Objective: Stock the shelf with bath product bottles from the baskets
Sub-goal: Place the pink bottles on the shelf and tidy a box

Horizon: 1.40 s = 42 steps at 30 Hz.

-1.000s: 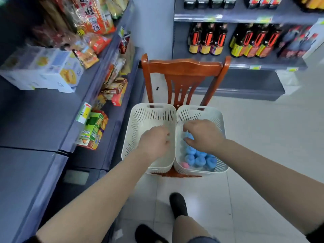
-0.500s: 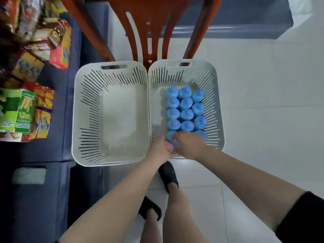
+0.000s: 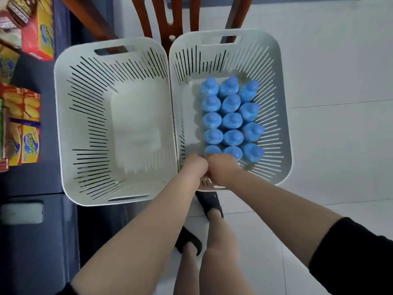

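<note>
Both hands reach down into the near end of the right basket. The left hand and the right hand sit knuckle to knuckle, fingers curled downward out of sight; whether they grip bottles under them I cannot tell, since the fingers and whatever lies beneath are hidden. Just past the knuckles, toward 12 o'clock, stand the blue-capped bottles, upright and packed touching one another in three columns that fill the right half of the basket floor; the nearest row is partly covered by the hands. At 9 o'clock from the hands, the left basket stands wall to wall against the right one, white and slotted like its twin, with nothing visible inside. Both baskets rest on a wooden chair, whose back slats show at 12 o'clock. Farther toward 9 o'clock, a dark blue shelf carries snack boxes in yellow and red. Below the forearms, at 6 o'clock, the person's legs and black shoes stand on a pale tiled floor, which spreads out toward 3 o'clock.
</note>
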### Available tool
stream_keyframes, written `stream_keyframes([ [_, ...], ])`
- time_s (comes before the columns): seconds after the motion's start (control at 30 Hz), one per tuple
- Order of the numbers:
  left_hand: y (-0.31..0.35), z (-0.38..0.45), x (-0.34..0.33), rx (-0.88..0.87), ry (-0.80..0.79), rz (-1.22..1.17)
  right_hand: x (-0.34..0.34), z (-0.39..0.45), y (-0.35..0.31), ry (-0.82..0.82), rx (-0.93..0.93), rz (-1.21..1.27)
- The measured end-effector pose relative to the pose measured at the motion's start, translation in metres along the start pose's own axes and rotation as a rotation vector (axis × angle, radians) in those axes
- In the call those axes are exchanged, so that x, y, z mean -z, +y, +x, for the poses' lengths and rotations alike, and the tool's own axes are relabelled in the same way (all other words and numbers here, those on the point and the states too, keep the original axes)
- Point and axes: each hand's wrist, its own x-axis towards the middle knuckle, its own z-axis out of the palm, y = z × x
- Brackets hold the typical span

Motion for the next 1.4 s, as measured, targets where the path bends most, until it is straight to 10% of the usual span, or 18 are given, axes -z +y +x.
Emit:
stream_keyframes([
  [0.6,0.049,-0.191,0.1,-0.792,0.098,-0.005,0.19,-0.129,-0.035,0.747,0.368,0.17],
  [0.93,0.066,-0.334,0.207,-1.084,0.412,-0.151,0.336,-0.187,-0.14,0.742,0.691,0.673],
  [1.4,-0.042,-0.484,0.329,-1.168,0.841,-0.38,0.414,-0.286,-0.356,0.261,1.254,0.747],
])
